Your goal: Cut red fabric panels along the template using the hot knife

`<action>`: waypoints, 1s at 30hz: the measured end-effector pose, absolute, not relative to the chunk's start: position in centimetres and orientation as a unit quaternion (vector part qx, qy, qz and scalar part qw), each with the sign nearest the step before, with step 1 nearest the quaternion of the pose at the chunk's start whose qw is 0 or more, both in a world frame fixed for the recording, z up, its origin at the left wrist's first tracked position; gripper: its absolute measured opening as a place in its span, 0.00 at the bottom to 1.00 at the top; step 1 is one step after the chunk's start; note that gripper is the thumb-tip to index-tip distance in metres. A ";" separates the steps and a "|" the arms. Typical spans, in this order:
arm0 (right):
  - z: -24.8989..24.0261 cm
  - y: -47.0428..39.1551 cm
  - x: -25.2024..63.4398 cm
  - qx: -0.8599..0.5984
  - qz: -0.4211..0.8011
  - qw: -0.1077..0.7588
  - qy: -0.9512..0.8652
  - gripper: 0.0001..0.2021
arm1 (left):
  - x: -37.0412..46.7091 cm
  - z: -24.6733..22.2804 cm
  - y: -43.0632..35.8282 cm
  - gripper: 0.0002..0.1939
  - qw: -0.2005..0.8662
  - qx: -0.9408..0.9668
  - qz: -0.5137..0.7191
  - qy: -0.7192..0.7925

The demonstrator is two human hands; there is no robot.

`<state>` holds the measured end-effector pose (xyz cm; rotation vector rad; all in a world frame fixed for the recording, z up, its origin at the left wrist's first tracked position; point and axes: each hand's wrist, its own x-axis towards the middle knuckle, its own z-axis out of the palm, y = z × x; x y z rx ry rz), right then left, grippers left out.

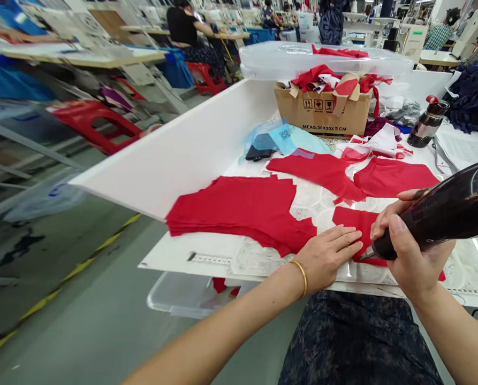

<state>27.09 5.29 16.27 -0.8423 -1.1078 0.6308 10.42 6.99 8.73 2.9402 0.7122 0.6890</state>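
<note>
My right hand [413, 251] is wrapped around a thick black handheld tool [443, 208] with a narrow metal tip. That tip points down onto a small red fabric piece [353, 216]. Beside it my left hand [330, 250] lies flat, fingers stretched out, with the fingertips on the same red piece close to the tip. Left of this hand sits a layered stack of red fabric cut pieces [239, 208], partly over the table edge. More red cut fabric [319, 170] lies farther back. The lower part of the small piece is partly hidden by my right hand.
A cardboard box [321, 113] full of red scraps stands at the back of the white table. A dark bottle [427, 123] is at the right. A white upright panel [206, 139] borders the left side. Under the table is a clear plastic bin [178, 294].
</note>
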 end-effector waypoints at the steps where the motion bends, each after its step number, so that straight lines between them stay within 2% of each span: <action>1: 16.3 5.3 27.1 -0.381 0.283 0.722 -0.504 0.11 | 10.4 8.8 7.0 0.26 0.022 0.947 0.219 0.232; 7: 16.9 5.0 27.6 -0.337 0.319 0.716 -0.522 0.13 | 10.5 8.6 7.2 0.27 0.031 0.945 0.208 0.251; 11: 17.0 5.3 27.9 -0.348 0.286 0.727 -0.519 0.13 | 10.5 8.5 7.3 0.28 0.033 0.944 0.206 0.256; 18: 16.9 5.0 27.5 -0.341 0.322 0.712 -0.522 0.13 | 10.4 8.8 7.0 0.25 0.035 0.950 0.212 0.226; 30: 16.5 4.7 26.7 -0.367 0.278 0.723 -0.516 0.13 | 10.5 8.9 7.0 0.27 0.027 0.949 0.207 0.234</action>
